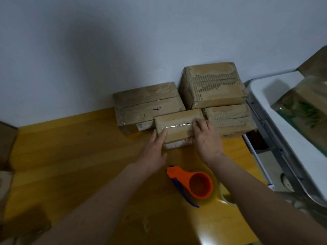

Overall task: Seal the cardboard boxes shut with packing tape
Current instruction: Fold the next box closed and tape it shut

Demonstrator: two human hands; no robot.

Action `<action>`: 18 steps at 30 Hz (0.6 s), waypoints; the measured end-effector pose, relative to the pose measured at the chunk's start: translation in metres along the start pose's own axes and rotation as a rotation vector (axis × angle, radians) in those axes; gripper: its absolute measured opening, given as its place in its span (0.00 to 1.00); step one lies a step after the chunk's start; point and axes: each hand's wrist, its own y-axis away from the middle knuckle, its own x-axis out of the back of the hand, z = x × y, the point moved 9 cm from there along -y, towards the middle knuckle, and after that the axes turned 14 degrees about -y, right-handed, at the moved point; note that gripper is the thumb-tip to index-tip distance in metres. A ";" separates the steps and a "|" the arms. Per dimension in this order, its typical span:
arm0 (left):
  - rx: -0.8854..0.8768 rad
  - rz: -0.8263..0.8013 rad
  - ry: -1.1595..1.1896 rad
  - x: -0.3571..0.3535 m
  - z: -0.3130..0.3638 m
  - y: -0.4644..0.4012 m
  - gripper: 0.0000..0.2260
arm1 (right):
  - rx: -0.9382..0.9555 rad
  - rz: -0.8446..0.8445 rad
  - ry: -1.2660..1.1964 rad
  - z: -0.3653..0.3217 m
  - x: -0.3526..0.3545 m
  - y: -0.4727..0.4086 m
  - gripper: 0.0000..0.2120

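Note:
A small cardboard box (178, 131) lies on the wooden table (70, 156), with a shiny strip of clear tape across its top. My left hand (154, 151) rests against the box's left end, its fingers straight. On the right part of the taped top my right hand (207, 138) presses with flat fingers. An orange tape dispenser (192, 183) with a roll of clear tape lies on the table just behind my hands, held by neither.
Three more cardboard boxes stand against the wall: a flat one marked in pen (146, 103), a tall one (212, 84) and a low one (230, 119) beside my right hand. A white table (276, 121) with a wrapped box (304, 106) stands at the right.

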 end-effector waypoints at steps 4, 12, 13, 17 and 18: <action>0.018 -0.034 -0.023 0.008 -0.012 0.009 0.42 | 0.029 -0.019 -0.014 -0.014 0.003 -0.003 0.22; 0.165 -0.131 -0.054 0.015 -0.107 0.085 0.30 | 0.231 -0.083 -0.075 -0.146 -0.009 0.005 0.21; 0.180 -0.129 -0.069 0.015 -0.123 0.099 0.25 | 0.249 -0.112 -0.084 -0.167 -0.014 0.008 0.23; 0.279 -0.040 -0.142 0.031 -0.194 0.159 0.21 | 0.327 -0.240 -0.148 -0.253 -0.035 0.031 0.24; 0.312 0.010 -0.112 0.041 -0.211 0.176 0.21 | 0.345 -0.267 -0.164 -0.273 -0.040 0.039 0.24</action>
